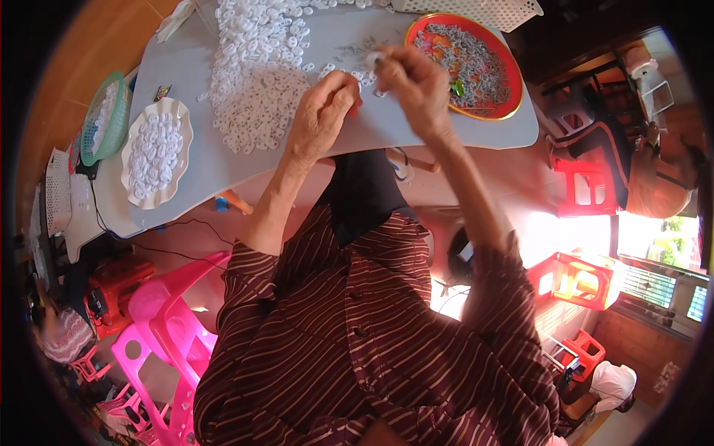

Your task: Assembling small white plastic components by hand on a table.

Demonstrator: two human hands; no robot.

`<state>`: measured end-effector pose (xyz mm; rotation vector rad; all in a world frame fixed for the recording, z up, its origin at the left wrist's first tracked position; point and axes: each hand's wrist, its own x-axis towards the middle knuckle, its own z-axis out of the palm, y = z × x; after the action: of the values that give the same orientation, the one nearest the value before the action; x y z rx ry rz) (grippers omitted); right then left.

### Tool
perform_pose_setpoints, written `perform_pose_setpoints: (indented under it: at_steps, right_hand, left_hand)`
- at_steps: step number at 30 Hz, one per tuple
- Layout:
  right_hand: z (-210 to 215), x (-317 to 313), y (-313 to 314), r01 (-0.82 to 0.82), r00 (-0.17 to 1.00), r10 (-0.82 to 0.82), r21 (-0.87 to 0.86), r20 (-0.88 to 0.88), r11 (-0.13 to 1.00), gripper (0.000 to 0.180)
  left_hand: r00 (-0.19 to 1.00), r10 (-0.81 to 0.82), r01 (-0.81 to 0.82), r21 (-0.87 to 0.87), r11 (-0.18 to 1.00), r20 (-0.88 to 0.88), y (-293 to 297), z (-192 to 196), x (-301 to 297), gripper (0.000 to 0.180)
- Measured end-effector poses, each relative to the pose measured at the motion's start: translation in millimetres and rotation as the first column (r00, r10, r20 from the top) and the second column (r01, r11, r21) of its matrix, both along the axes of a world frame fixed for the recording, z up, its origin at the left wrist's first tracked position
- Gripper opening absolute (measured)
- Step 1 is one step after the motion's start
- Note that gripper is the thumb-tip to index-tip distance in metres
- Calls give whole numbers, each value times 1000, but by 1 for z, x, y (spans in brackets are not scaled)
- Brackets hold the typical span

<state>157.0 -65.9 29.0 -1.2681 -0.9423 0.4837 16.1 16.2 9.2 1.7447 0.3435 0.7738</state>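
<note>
My left hand [325, 111] hangs over the table's near edge, fingers curled and pressed together; whatever they hold is hidden. Just to its right, my right hand [416, 85] pinches what looks like a small white plastic piece [374, 57] at its fingertips, slightly smeared by motion. Between and behind the hands lie a few loose white oval pieces [327, 69]. Left of them spreads a large heap of white oval plastic pieces [256, 37], with smaller flat white pieces [256, 108] nearer me. A red round tray [510, 67] holds many small grey pieces [476, 63] and a bright green item [457, 88].
On the grey table [201, 182], a scalloped white dish [186, 141] of white ovals stands left. Beyond are a green basket [119, 123] and a white perforated basket [483, 9]. Pink chairs [167, 320] and red stools [584, 186] stand around; people sit at the right.
</note>
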Motion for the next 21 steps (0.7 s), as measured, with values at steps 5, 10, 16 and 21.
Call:
perform_pose_setpoints:
  at_steps: [5, 10, 16, 21]
  right_hand:
    - [63, 108, 62, 198, 920, -243, 171, 308, 965, 13]
    - [77, 231, 69, 568, 414, -578, 296, 703, 767, 12]
    - [70, 128, 90, 219, 440, -245, 162, 864, 962, 10]
    - [15, 89, 123, 66, 400, 115, -154, 909, 986, 14]
  left_hand:
    - [997, 65, -52, -238, 970, 47, -7, -2, -4, 29]
    - [985, 16, 47, -355, 934, 174, -7, -8, 7, 27]
    - [991, 70, -19, -400, 916, 112, -9, -4, -10, 26]
    - [993, 58, -24, -308, 951, 102, -8, -5, -9, 27]
